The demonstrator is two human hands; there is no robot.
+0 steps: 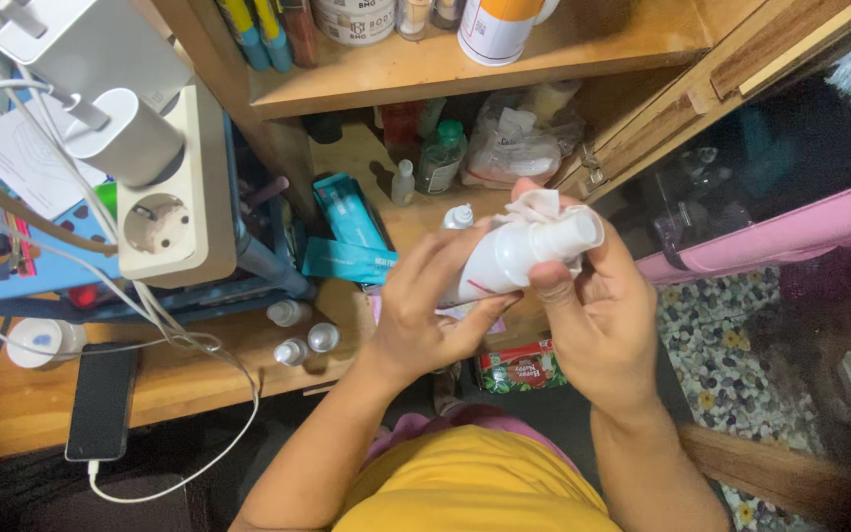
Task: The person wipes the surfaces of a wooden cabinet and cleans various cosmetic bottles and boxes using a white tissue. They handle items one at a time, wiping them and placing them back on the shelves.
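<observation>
White bottle [509, 258], contents unseen, is gripped by the left hand [425, 310] while the right hand [593, 315] pinches a tissue [536, 207] against it.

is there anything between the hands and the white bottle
Partly. The left hand grips the white bottle directly, but a white tissue sits between the right hand and the bottle's cap end.

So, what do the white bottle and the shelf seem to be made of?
White bottle: likely plastic, smooth with a slight sheen; both hands hold it, the right hand pressing a white cloth or tissue to it. Shelf: wood, visible grain, warm varnished look.
</observation>
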